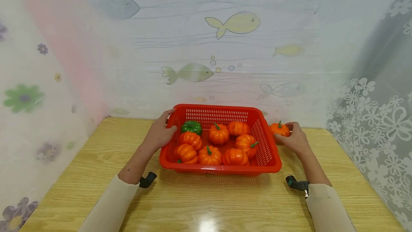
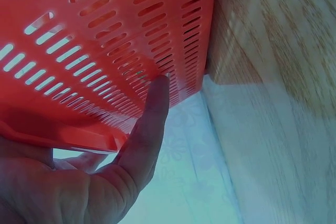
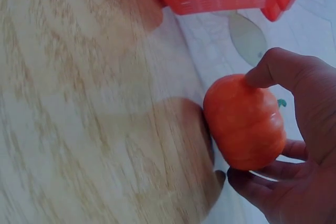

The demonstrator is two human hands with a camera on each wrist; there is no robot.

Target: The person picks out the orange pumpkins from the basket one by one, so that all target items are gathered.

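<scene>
A red plastic basket with slotted walls stands on the table, several orange toy pumpkins and a green one inside it. My left hand grips the basket's left rim, and in the left wrist view one finger lies along the outer wall. Just outside the right wall, my right hand holds another orange pumpkin with a green stem. The right wrist view shows this pumpkin between thumb and fingers, close beside the tabletop.
The wood-grain table runs back to a wall cover printed with fish, close behind the basket. Flowered sheets hang at the left and right sides. Each wrist carries a small black camera mount.
</scene>
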